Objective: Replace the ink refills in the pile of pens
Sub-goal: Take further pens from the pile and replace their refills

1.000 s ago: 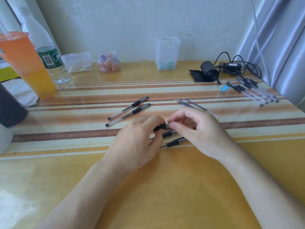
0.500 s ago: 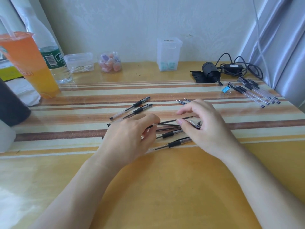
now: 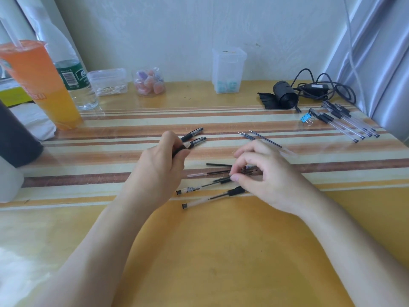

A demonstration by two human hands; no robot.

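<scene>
My left hand (image 3: 161, 167) grips a black-gripped pen barrel (image 3: 179, 149), its open end pointing right, just in front of two capless pens (image 3: 195, 136) on the striped mat. My right hand (image 3: 267, 176) is low over the mat, fingertips pinched at the end of a thin dark ink refill (image 3: 219, 165) that lies flat. A second refill with a clear tail (image 3: 205, 174) lies just below it. Two more pens (image 3: 210, 197) rest in front of my hands. Spare refills (image 3: 263, 138) lie beyond my right hand. Small parts under my right fingers are hidden.
A bundle of capped pens (image 3: 347, 124) and a blue binder clip (image 3: 306, 119) lie at the right edge. A black cable and roll (image 3: 285, 95), plastic boxes (image 3: 229, 69), a jar (image 3: 150, 83), a water bottle (image 3: 75, 83) and an orange drink (image 3: 42, 85) line the back and left.
My hands have drawn apart: the left carried the pen barrel up and left toward the two capless pens. The right pulled the refill out and lowered it onto the mat.
</scene>
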